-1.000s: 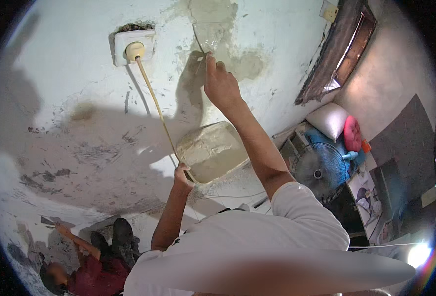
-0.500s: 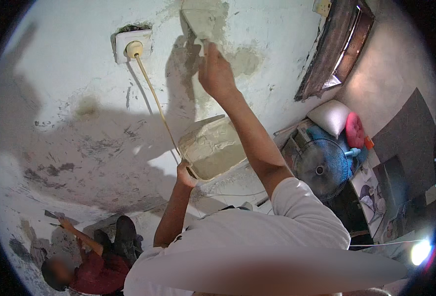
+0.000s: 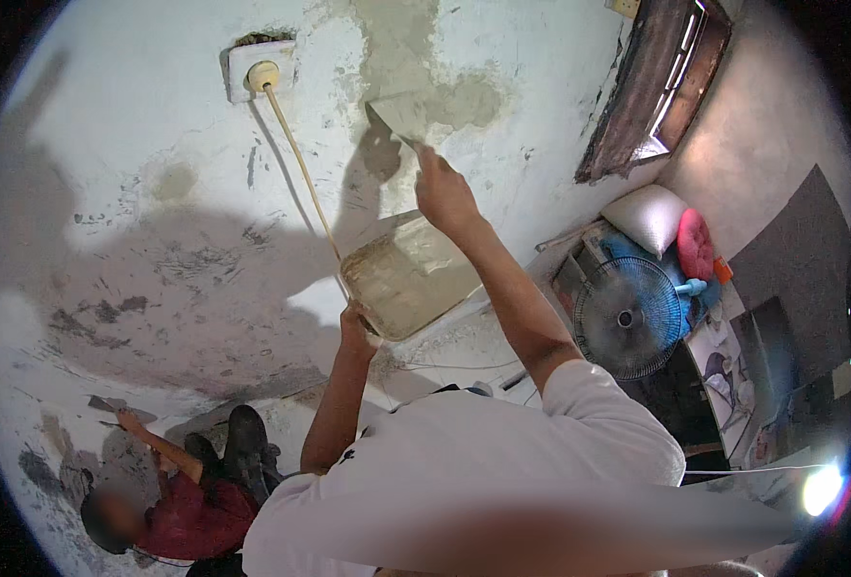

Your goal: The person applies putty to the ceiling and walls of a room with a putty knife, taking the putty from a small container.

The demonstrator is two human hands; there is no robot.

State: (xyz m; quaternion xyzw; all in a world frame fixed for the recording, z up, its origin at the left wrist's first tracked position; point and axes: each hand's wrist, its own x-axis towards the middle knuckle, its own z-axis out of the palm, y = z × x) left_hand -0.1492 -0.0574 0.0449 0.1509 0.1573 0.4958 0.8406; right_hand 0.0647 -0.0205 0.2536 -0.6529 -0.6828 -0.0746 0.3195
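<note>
My right hand (image 3: 444,197) is closed around the handle of a wide putty knife (image 3: 396,117). Its blade lies at the lower part of a damp-looking grey plaster strip (image 3: 396,38) on the white wall; whether the whole edge touches cannot be told. Below it, my left hand (image 3: 359,330) grips the near left corner of a rectangular tub (image 3: 435,317), which is tilted and smeared inside with grey-beige filler. My right forearm passes by the tub's right side. A grey patch (image 3: 478,101) spreads to the right of the blade.
A plug (image 3: 263,75) sits in a wall socket, its cord (image 3: 300,163) running down behind the tub. At lower left a co-worker in a dark red shirt (image 3: 199,519) holds a flat tool (image 3: 117,406) near the wall. A fan (image 3: 627,317), white sack (image 3: 645,221) and window (image 3: 647,96) are right.
My right hand has brought the putty knife down the wall, uncovering the grey strip above. The tub has shifted slightly up and turned in my left hand.
</note>
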